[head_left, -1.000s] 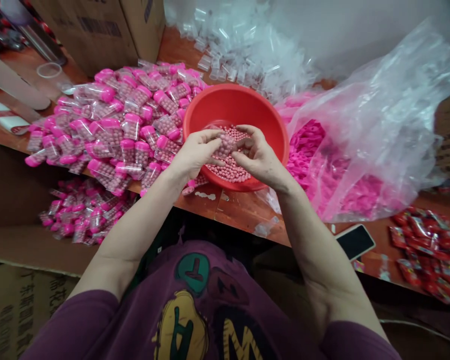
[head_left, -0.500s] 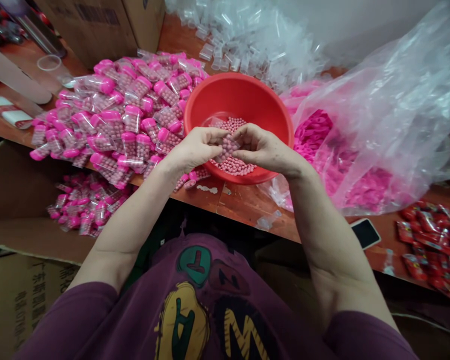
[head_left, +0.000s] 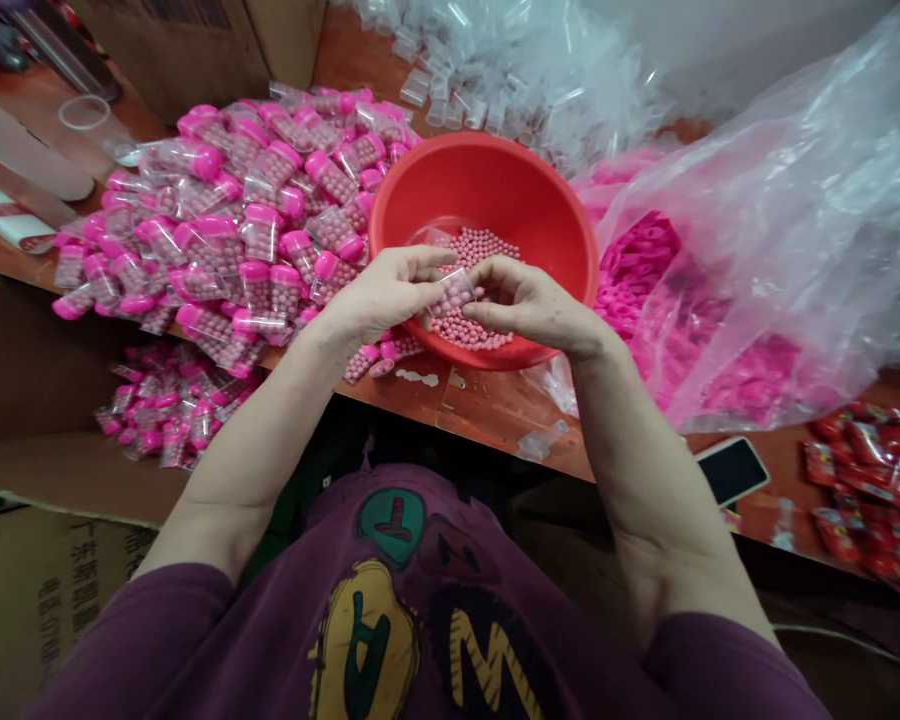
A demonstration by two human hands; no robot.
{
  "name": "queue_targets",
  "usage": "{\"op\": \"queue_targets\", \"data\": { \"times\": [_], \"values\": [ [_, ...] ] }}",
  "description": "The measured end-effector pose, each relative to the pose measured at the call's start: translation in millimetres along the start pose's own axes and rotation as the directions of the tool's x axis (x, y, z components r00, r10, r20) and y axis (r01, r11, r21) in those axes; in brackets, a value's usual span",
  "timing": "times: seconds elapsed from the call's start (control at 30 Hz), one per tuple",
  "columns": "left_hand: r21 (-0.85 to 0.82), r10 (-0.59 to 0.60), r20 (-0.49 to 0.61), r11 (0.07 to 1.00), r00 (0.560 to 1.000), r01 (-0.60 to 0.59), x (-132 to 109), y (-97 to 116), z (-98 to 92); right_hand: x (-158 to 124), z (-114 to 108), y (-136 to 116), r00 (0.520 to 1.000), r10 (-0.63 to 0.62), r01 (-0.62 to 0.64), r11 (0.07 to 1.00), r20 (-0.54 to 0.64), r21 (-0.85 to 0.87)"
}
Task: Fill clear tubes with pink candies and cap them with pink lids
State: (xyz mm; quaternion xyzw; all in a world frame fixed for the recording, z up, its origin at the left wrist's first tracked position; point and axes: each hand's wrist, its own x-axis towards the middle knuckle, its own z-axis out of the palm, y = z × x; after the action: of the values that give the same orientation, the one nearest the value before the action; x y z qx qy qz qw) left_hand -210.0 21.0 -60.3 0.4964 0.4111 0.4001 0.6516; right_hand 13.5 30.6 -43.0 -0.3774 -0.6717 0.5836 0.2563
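Note:
Over the front of a red plastic bowl (head_left: 397, 200), my left hand (head_left: 390, 290) pinches a small clear plastic bottle (head_left: 456, 288), tilted and filled with pink beads. My right hand (head_left: 532, 305) is at the bottle's right end, thumb and fingertips close together against it. Whatever sits between those fingertips is mostly hidden; a bit of pink shows there. Loose pink beads (head_left: 484, 245) lie in the bowl beneath both hands. To the left is a big heap of bead-filled bottles with pink caps (head_left: 262, 230).
Clear empty bottles (head_left: 480, 80) are piled behind the bowl. A clear bag (head_left: 795, 220) of pink caps (head_left: 645, 260) stands to the right. A phone (head_left: 731, 470) and red packets (head_left: 870, 480) lie at the right edge. More filled bottles (head_left: 172, 405) sit in a carton (head_left: 37, 400) below.
The bottle in my left hand has turned so its clear side shows more plainly. My right fingertips have drawn slightly apart from it. The view has shifted a little.

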Motion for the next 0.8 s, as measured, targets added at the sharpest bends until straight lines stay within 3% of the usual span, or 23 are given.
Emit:
{"op": "queue_targets", "data": {
  "times": [0.2,0.27,0.4,0.5,0.63,0.8],
  "values": [
    [-0.099,0.03,-0.079,0.994,0.996,-0.037,-1.4,-7.6,-2.3,3.0,-20.2,16.7,0.987,0.082,-0.088,0.996,-0.141,-0.034],
    [-0.181,0.039,-0.083,0.982,0.996,-0.053,-4.9,-7.7,-2.0,9.1,-30.2,25.4,0.977,0.073,-0.117,0.969,-0.199,-0.217],
    [-0.32,-0.007,-0.087,0.947,0.996,-0.021,-15.9,-4.4,-6.2,29.3,-43.1,36.1,0.962,0.05,-0.21,0.764,-0.268,-0.61],
    [-0.369,-0.04,-0.189,0.929,0.981,-0.034,-25.4,-2.3,-16.6,49.3,-44.6,38.8,0.963,0.052,-0.223,0.708,-0.265,-0.67],
    [-0.38,-0.024,-0.379,0.916,0.925,-0.132,-31.2,-4.5,-31.5,81.5,-39.1,46.9,0.966,0.003,-0.205,0.618,-0.258,-0.759],
    [-0.388,-0.066,-0.401,0.916,0.914,-0.104,-31.4,-7.3,-32.7,116.4,-28.7,63.0,0.989,-0.01,-0.128,0.478,-0.151,-0.869]
  ]
}}
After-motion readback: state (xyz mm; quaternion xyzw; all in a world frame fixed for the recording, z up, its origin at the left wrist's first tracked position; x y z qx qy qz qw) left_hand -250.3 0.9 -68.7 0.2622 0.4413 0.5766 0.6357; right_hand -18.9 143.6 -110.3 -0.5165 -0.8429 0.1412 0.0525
